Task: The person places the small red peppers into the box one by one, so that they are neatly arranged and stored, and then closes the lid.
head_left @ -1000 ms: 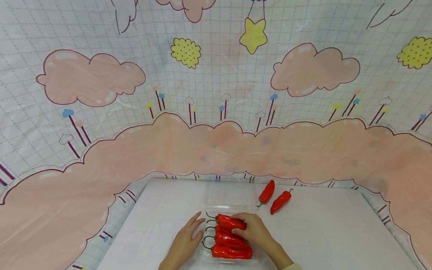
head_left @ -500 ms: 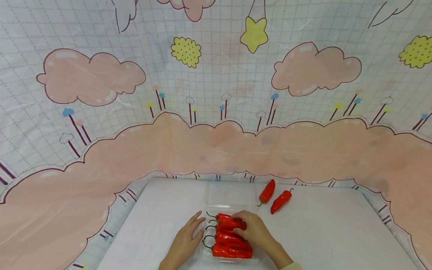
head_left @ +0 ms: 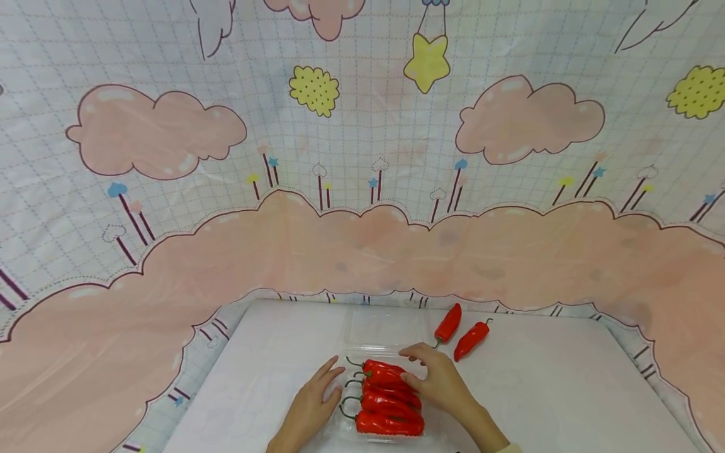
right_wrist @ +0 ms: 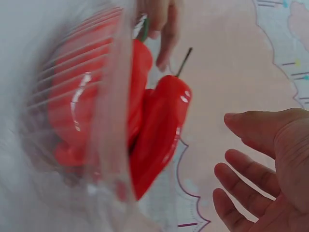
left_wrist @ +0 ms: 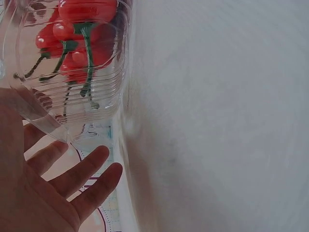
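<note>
Several red peppers with green stems lie side by side in a clear plastic box, stems pointing left. My left hand is at the box's left side, its fingers spread and straight, fingertips right at the wall in the left wrist view. My right hand hovers over the box's right side with its fingers loosely bent and nothing between them. In the right wrist view a gap shows between that hand and the topmost pepper, which rises above the rim.
The box's clear lid lies folded back behind it. Two more red peppers, one leaning and one beside it, lie on the white table at the back right. A cloud-patterned cloth hangs behind the table.
My right hand has let go of the rearmost peppers and moved slightly right and back, its fingers opening. The peppers stay in the box. My left hand has hardly moved.
</note>
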Available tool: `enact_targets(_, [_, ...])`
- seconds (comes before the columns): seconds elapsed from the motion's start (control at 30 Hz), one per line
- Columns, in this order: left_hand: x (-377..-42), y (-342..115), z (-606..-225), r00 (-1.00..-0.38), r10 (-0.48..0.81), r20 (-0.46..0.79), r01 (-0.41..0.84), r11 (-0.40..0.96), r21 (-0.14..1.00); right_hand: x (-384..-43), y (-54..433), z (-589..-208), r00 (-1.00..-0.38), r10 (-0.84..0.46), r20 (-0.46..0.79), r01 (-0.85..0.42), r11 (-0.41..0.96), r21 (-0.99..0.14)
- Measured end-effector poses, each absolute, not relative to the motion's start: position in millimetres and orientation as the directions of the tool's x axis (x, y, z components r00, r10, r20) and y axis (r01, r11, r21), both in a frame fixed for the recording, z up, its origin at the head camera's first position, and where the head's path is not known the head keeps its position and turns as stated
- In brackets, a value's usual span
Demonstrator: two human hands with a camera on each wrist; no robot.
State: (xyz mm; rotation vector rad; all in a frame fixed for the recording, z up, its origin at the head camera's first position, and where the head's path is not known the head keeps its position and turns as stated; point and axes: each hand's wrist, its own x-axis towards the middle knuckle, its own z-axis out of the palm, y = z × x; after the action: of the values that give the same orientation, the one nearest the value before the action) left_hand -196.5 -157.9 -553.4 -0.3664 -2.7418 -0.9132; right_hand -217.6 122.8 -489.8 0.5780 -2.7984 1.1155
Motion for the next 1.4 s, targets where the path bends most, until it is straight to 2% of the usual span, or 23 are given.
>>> enact_targets(0.47, [-195.4, -157.5, -552.1, -0.944, 0.160, 0.288, 0.301, 0.776, 0.555, -212.9, 135.6, -473.3, -0.945, -0.212, 0.250, -0.326, 0.685, -0.651])
enact_targets(0.87, [-196.5, -158.0, -553.5, -0.942, 0.162, 0.295, 0.306, 0.773, 0.555, -218.2, 152.2, -475.7, -0.955, -0.135, 0.265, -0.284, 0.678, -0.678])
enact_targets(1.4, [-196.9, -156.9, -551.7, -0.948, 0.162, 0.273, 0.293, 0.776, 0.558, -229.5, 183.7, -480.0, -0.906, -0.070, 0.418, -0.357, 0.659, -0.662])
